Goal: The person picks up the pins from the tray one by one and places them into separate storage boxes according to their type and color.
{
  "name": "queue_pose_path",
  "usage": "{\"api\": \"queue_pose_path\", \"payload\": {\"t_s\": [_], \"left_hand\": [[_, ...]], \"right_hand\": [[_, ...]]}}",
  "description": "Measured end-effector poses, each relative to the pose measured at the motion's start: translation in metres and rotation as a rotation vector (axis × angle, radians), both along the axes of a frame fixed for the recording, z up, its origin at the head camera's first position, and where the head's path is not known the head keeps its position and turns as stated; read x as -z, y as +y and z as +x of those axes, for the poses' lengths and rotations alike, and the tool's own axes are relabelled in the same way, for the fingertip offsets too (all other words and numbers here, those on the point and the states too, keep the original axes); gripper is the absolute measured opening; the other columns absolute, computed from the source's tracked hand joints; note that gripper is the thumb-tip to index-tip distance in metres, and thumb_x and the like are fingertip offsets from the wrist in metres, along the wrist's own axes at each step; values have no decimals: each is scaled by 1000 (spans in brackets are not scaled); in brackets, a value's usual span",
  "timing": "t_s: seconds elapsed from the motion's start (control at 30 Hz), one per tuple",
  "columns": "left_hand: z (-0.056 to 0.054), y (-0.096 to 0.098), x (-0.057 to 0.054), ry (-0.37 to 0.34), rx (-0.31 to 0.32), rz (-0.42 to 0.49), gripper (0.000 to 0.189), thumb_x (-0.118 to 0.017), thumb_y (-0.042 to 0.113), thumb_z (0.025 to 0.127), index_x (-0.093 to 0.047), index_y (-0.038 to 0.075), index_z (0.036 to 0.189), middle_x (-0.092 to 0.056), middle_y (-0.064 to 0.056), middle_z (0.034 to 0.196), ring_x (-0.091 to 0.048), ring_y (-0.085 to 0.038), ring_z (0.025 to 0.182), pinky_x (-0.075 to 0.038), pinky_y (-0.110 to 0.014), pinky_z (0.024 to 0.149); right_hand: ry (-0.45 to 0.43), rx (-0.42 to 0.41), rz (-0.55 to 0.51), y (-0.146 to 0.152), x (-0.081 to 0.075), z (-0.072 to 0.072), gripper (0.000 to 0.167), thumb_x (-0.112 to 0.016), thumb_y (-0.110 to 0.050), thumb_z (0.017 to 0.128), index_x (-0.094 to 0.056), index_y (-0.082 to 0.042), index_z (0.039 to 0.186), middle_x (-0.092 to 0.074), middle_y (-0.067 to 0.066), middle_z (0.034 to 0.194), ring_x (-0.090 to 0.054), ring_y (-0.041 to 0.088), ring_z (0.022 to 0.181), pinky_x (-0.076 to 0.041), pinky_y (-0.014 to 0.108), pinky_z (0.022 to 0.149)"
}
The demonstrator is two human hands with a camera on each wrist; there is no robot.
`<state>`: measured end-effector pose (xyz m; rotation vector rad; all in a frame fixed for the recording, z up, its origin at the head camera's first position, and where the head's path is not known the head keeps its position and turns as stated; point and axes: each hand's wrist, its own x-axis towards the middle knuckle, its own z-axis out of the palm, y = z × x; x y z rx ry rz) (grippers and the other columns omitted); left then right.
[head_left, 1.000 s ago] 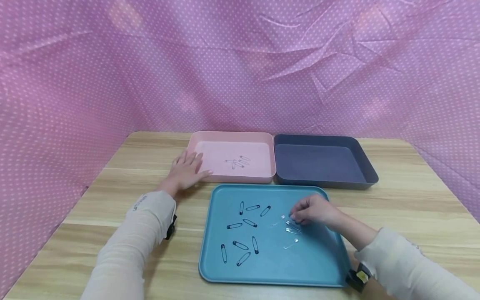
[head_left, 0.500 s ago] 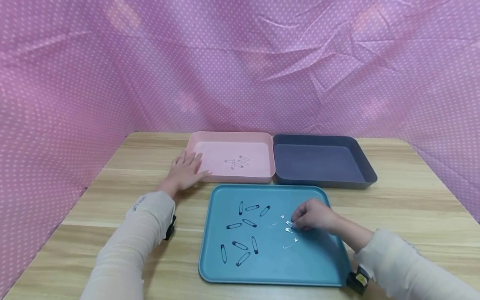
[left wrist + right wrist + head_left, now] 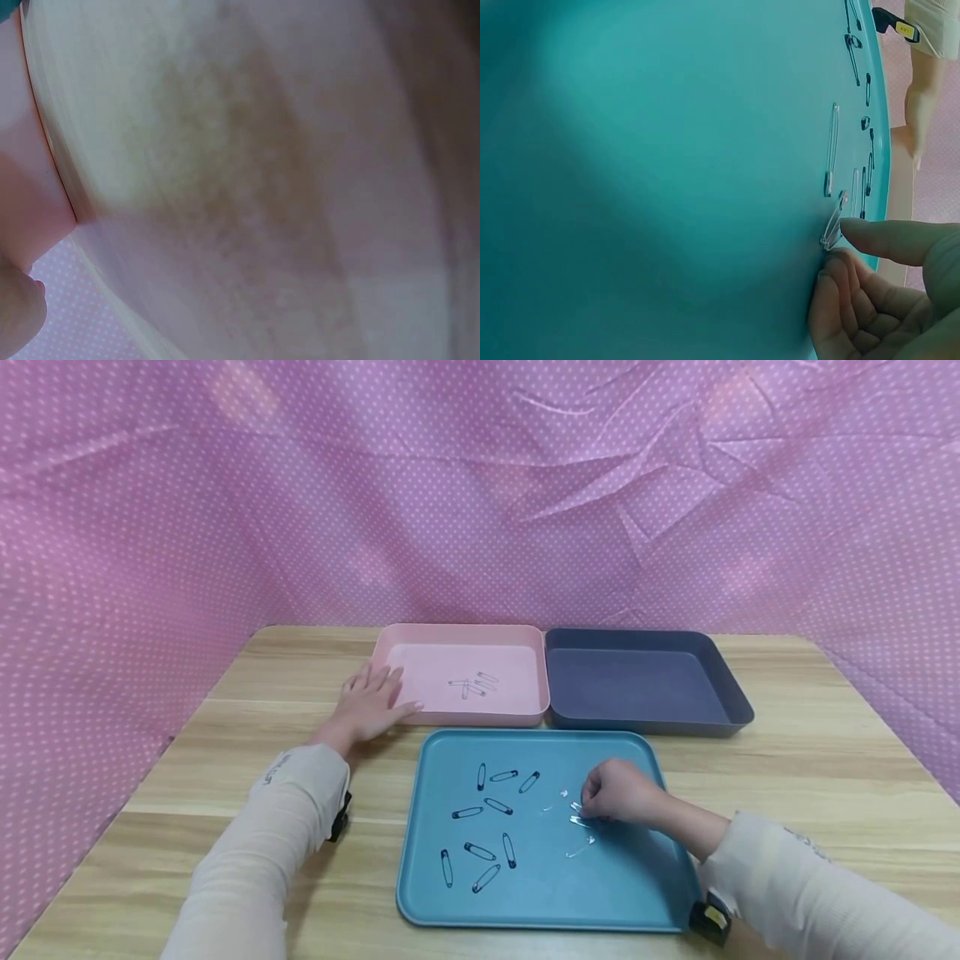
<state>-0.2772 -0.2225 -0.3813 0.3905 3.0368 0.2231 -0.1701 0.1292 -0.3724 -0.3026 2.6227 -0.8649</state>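
- Head view: the right hand (image 3: pixel 621 792) is holding low over the right half of the blue tray (image 3: pixel 592 893), with its fingers curling inward.
- Right wrist view: the thumb (image 3: pixel 889 238) is extending toward the curled fingers, a narrow gap remaining between the tips; a silver safety pin (image 3: pixel 832 223) is lying at this gap. The views are not showing whether the tips are pinching it.
- Around the fingertips, the other silver pins (image 3: pixel 581 847) are lying on the blue tray: one just beside, one to the far left, one to the near side.
- On the left half of the same tray, nine black safety pins (image 3: pixel 498 806) are lying apart: five in a far group, four in a near group.
- The left hand (image 3: pixel 367 706) is resting, fingers spread and gripping nothing, at the left near corner of the pink tray (image 3: pixel 420 664).
- Inside the pink tray, right of centre, a small cluster of pins (image 3: pixel 472 685) is overlapping.
- The dark tray (image 3: pixel 637 689) is standing to the right, just beside the pink tray; both are sitting beyond the blue tray's far rim.
- The wooden table (image 3: pixel 825 760) is supporting all three trays; a pink dotted cloth (image 3: pixel 480 527) is hanging behind.
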Motion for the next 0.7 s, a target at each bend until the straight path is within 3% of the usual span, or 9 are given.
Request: {"api": "queue_pose_path", "payload": {"t_s": [0.7], "left_hand": [[0,-1,0,-3,-4,11,78,-27,60,84,-8,9,139,-6,-15,142,8,-36,127,4,-50,98]], "right_hand": [[-6,16,13,-1,-3,-1,13,-58,-3,75,-61,-7,62,-51,1,54,-48,14,50,-41,25,49]]}}
